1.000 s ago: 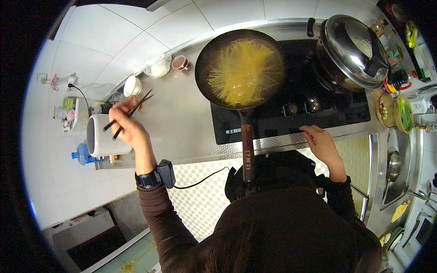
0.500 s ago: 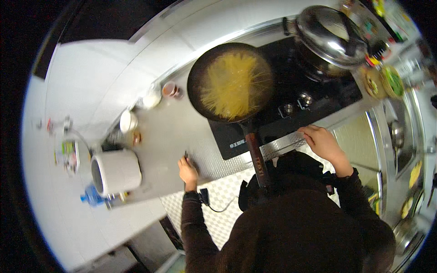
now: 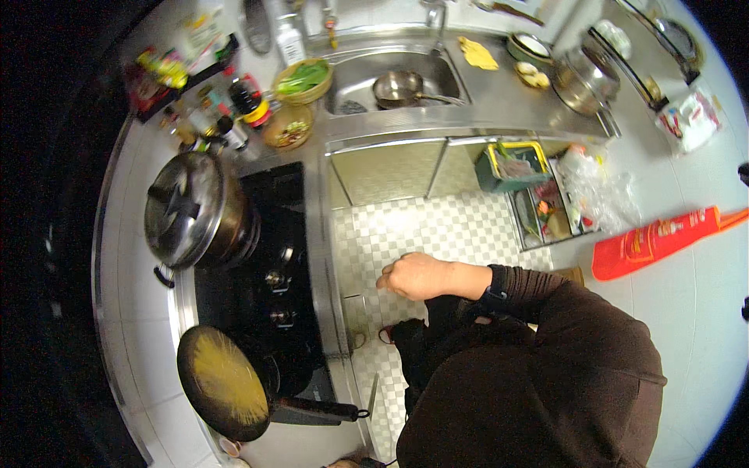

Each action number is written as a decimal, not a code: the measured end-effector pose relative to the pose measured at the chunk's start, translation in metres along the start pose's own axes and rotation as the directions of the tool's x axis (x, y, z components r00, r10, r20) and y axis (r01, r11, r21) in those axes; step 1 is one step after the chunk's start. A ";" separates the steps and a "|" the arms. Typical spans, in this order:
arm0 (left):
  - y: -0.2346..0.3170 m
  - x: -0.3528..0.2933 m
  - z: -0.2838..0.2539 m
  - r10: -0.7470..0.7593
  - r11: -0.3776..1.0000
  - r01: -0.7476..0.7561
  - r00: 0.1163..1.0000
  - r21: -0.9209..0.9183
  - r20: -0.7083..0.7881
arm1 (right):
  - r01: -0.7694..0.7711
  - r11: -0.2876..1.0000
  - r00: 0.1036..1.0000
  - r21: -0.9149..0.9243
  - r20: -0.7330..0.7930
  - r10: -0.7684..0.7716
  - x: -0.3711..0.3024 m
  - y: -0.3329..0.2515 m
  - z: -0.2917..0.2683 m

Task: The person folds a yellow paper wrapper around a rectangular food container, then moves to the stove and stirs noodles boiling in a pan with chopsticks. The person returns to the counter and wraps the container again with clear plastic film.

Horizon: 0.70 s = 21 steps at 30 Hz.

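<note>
My right hand (image 3: 413,277) is over the checkered floor, right of the counter edge. Its fingers are curled in, and no object shows in them. Only a sliver of my left hand (image 3: 343,463) shows at the bottom edge, beside the counter; its fingers are hidden. On the black cooktop (image 3: 285,234) stands a dark frying pan (image 3: 261,429) with yellow noodles (image 3: 228,380) in it. The pan's handle (image 3: 320,406) points right, past the counter edge. A thin pale strip (image 3: 373,402) shows near the handle's end; I cannot tell what it is.
A lidded steel pot (image 3: 187,210) stands behind the pan. Farther off are a sink (image 3: 351,78) with a small saucepan (image 3: 398,88), a basket of greens (image 3: 303,79) and sauce bottles (image 3: 248,100). An open drawer (image 3: 550,210) with a green bin (image 3: 511,168) juts out right.
My view has swung right, bringing in the sink and drawer. My right hand has left the cooktop's front edge and is over the floor; my left hand has nearly gone out of the picture.
</note>
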<state>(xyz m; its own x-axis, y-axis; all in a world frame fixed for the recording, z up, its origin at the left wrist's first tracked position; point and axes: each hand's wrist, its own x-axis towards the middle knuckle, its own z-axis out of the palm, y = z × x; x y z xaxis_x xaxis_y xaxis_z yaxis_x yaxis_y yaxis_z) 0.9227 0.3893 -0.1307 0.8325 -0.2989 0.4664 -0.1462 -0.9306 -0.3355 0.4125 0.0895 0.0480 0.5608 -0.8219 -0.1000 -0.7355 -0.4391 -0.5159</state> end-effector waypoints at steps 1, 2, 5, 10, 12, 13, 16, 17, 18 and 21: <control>0.009 -0.003 -0.016 0.031 0.999 -0.031 0.999 -0.043 -0.008 | -0.022 1.000 1.000 -0.004 -0.016 0.022 -0.013 0.010 -0.005; 0.021 -0.007 -0.031 0.066 0.994 -0.068 0.998 -0.085 -0.020 | -0.052 0.999 0.998 0.002 -0.034 0.052 -0.027 0.021 -0.010; 0.053 -0.029 -0.078 0.178 0.957 -0.185 0.983 -0.222 -0.053 | -0.119 0.992 0.984 0.044 -0.129 0.124 -0.081 0.058 -0.026; 0.105 -0.105 -0.157 0.307 0.835 -0.316 0.947 -0.449 -0.096 | -0.347 0.923 0.921 0.164 -0.127 0.369 -0.190 0.154 -0.055; 0.116 -0.142 -0.187 0.360 0.791 -0.361 0.927 -0.493 -0.102 | -0.426 0.896 0.892 0.126 -0.106 0.439 -0.248 0.197 -0.063; 0.119 -0.156 -0.202 0.389 0.768 -0.390 0.914 -0.508 -0.114 | -0.468 0.863 0.858 0.192 -0.138 0.496 -0.278 0.219 -0.067; 0.153 -0.215 -0.237 0.458 0.676 -0.435 0.880 -0.595 -0.123 | -0.617 0.745 0.732 0.253 -0.163 0.662 -0.355 0.277 -0.076; 0.171 -0.237 -0.246 0.482 0.641 -0.446 0.868 -0.625 -0.125 | -0.660 0.708 0.691 0.252 -0.166 0.704 -0.375 0.296 -0.078; 0.190 -0.255 -0.257 0.508 0.596 -0.465 0.850 -0.654 -0.141 | -0.712 0.655 0.640 0.254 -0.149 0.754 -0.392 0.316 -0.078; 0.276 -0.298 -0.301 0.689 0.060 -0.610 0.598 -0.790 -0.410 | -0.751 0.588 0.509 0.301 -0.304 0.806 -0.434 0.367 -0.066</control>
<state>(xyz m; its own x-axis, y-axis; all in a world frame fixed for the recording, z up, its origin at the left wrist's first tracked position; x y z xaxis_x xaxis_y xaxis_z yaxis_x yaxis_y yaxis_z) 0.4735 0.1579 -0.1164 0.1784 -0.9062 0.3834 -0.9390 -0.0404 0.3414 -0.1257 0.2608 -0.0414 -0.4226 -0.8821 -0.2081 -0.7390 0.4683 -0.4843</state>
